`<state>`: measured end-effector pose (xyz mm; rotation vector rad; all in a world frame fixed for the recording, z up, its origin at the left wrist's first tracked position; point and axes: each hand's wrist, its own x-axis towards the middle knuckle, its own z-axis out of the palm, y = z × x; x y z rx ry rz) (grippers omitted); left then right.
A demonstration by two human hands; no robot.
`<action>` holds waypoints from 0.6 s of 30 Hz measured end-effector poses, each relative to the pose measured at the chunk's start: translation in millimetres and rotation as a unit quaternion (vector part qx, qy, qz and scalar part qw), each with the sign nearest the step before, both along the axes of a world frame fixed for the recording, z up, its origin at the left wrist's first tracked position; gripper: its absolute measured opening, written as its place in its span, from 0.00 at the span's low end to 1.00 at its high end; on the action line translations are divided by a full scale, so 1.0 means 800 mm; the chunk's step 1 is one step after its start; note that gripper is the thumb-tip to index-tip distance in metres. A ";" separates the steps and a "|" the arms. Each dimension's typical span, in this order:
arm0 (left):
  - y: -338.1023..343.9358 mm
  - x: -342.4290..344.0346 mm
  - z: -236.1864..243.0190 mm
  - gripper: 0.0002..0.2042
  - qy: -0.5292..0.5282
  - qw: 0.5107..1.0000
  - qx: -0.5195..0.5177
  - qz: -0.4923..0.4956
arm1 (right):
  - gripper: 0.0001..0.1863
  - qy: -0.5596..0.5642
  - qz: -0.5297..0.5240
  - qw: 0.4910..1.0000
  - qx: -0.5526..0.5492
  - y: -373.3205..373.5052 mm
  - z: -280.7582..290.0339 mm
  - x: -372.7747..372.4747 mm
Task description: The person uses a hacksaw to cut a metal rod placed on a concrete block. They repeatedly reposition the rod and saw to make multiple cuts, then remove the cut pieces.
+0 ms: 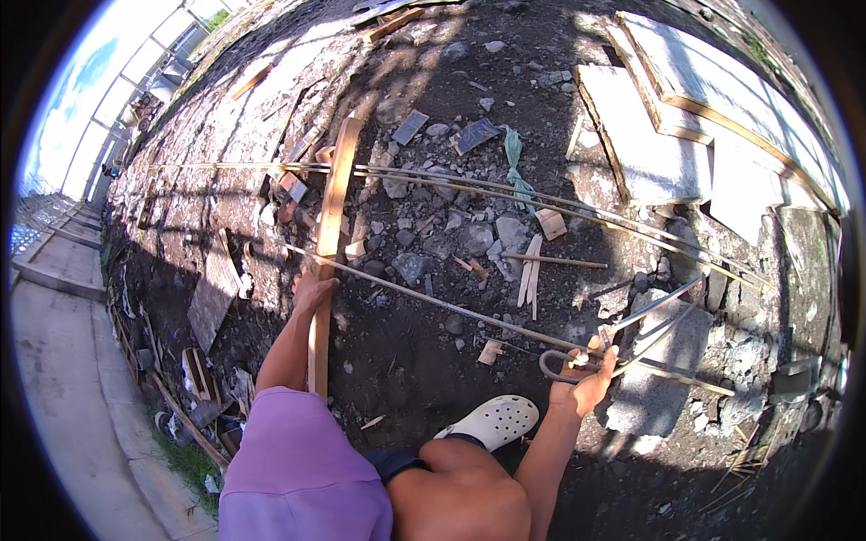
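My left hand is closed round a wooden beam, right where the near end of a long steel rod crosses it. That rod slants down to the right, past my right hand. The fingers of my right hand are curled upward on a bent steel bar, whose rounded end loops beside the rod. Whether bar and rod touch there I cannot tell. Farther off, two more long rods lie across the same beam and run roughly side by side to the right.
Large pale panels are stacked at the far right. Rubble, wood offcuts and a green strip of cloth litter the dark soil. A concrete slab lies beyond my right hand. At the left runs a concrete path.
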<state>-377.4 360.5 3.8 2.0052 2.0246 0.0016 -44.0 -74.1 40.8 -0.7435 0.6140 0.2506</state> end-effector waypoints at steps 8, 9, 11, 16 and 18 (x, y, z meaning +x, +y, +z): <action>-0.206 0.185 0.057 0.23 -0.195 0.830 0.086 -0.515 | 0.17 -0.002 0.019 0.993 -0.115 -0.038 0.030 -0.028; -0.237 0.218 0.061 0.23 -0.200 0.798 0.049 -0.567 | 0.16 0.001 -0.005 0.994 -0.110 -0.045 0.040 -0.037; -0.297 0.279 0.066 0.24 -0.182 0.730 0.001 -0.658 | 0.15 -0.050 0.017 0.993 -0.104 -0.065 0.062 -0.058; -0.397 0.364 0.048 0.24 -0.130 0.665 -0.074 -0.732 | 0.13 -0.117 -0.012 0.975 -0.187 -0.133 0.087 -0.107; -0.414 0.384 0.031 0.23 -0.116 0.659 -0.102 -0.736 | 0.14 -0.183 -0.022 0.960 -0.212 -0.167 0.083 -0.123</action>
